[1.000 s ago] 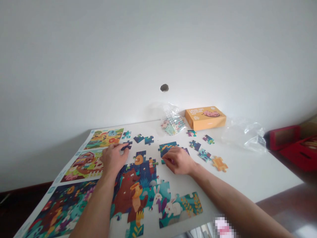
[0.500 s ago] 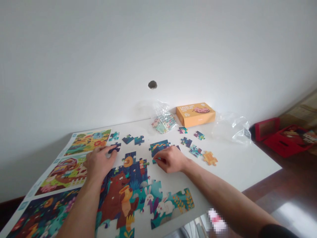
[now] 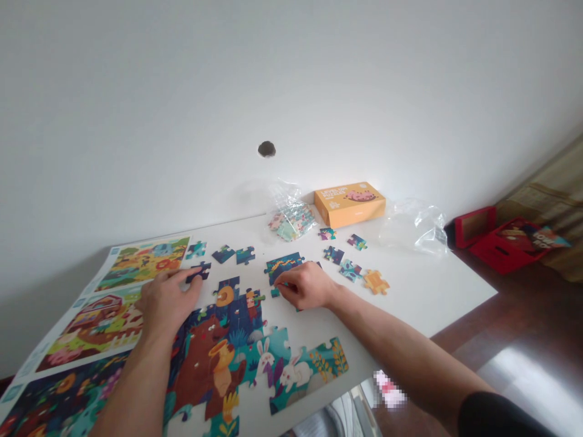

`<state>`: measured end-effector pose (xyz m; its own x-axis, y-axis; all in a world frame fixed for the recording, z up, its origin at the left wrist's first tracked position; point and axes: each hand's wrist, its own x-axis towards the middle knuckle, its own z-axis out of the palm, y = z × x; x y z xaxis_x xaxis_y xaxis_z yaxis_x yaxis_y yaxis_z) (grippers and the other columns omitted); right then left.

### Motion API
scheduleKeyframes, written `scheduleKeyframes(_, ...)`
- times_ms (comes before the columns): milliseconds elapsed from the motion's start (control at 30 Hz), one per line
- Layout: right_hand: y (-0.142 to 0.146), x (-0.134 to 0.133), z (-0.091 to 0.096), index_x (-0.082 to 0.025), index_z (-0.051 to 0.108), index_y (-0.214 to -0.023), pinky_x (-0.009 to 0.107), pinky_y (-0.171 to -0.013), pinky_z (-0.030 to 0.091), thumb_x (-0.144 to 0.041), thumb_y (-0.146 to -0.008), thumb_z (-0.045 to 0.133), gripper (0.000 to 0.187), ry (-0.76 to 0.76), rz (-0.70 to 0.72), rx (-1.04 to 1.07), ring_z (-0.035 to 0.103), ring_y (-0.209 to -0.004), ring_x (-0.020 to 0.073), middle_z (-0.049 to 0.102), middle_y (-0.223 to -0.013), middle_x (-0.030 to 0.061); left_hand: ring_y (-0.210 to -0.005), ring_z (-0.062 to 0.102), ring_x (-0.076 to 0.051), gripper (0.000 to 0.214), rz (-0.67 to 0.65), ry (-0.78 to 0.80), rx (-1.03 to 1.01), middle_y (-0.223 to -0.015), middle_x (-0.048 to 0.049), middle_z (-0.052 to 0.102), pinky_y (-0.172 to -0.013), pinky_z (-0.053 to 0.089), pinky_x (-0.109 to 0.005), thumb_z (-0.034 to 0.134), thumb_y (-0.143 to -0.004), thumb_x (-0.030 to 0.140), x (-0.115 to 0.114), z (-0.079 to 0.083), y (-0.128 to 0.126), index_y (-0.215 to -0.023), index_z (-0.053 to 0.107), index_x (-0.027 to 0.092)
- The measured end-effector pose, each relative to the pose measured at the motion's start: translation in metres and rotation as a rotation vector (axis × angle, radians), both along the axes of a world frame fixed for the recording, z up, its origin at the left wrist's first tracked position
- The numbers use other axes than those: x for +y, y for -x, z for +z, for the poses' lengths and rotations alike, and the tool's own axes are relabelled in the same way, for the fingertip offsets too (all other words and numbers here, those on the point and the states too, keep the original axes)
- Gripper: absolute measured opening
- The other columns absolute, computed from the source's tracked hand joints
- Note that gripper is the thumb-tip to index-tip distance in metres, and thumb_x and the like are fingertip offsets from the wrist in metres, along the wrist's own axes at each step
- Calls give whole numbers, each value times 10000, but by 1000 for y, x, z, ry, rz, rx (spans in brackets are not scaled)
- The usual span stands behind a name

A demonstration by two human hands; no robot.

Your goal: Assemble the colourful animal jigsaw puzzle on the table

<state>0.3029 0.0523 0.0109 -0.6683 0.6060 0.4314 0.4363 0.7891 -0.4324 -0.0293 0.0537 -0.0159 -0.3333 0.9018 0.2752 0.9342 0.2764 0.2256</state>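
A dark blue puzzle piece [image 3: 200, 271] lies between the thumb and index finger of my left hand [image 3: 170, 297], at the table's left side. My right hand [image 3: 306, 286] is closed in a pinch over a puzzle piece, a teal corner [image 3: 274, 292] of which shows below the fingertips; most of it is hidden. Just behind that hand is a joined dark blue section [image 3: 283, 264] with a yellow-orange pattern. Nearer me lies the partly assembled puzzle [image 3: 204, 358] with a brown bear, and two white rabbits [image 3: 291, 371] at its right. My left forearm covers part of its left side.
Picture sheets [image 3: 98, 321] lie along the left. Several loose pieces [image 3: 334, 254] are at the back and right. A plastic bag of pieces [image 3: 292, 221], an orange puzzle box [image 3: 350, 204] and a crumpled clear bag [image 3: 414, 226] stand near the wall. Red boxes [image 3: 501, 249] are beyond the table.
The whole view has shifted slightly, so everything appears farther left. Both hands stay in nearly the same places; a teal piece edge now shows under my right fingertips.
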Motion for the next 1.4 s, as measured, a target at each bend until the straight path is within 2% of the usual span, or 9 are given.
scheduleKeyframes(100,1,0,-1,-207,719,-898,234,-607,457,-207,-871,555,167,1,3,4,637,-624,149,723,-706,18,-1067,593,-283,395,-21,-1,-5,-1136,-77,674,-939,493,-445,497,-888,474,0,0,1,-1117,756,283)
scheduleKeyframes(333,1,0,-1,-210,713,-902,233,-579,426,-214,-884,564,150,3,-9,-9,618,-611,145,698,-678,12,-1065,586,-314,399,-6,13,3,-1150,-76,672,-899,499,-483,473,-892,476,-1,4,-4,-1101,756,287)
scheduleKeyframes(700,2,0,0,-204,710,-896,240,-547,381,-219,-876,561,151,-9,0,-21,602,-599,138,685,-667,5,-1028,592,-276,381,-30,-7,-7,-1116,-74,694,-874,476,-393,498,-892,445,-2,7,-7,-1076,764,245)
scheduleKeyframes(1167,1,2,-3,-208,723,-937,239,-556,385,-243,-884,564,171,-5,-15,-40,615,-623,145,695,-683,7,-1012,597,-258,387,-27,16,-21,-1111,-65,701,-829,462,-363,504,-892,461,-2,10,-9,-1090,760,249)
scheduleKeyframes(1400,0,2,-4,-208,723,-934,237,-561,400,-237,-879,563,172,-11,-14,-40,616,-610,149,693,-666,8,-1060,589,-295,372,-15,26,-24,-1155,-79,684,-858,481,-420,505,-904,448,-4,9,-8,-1104,756,261)
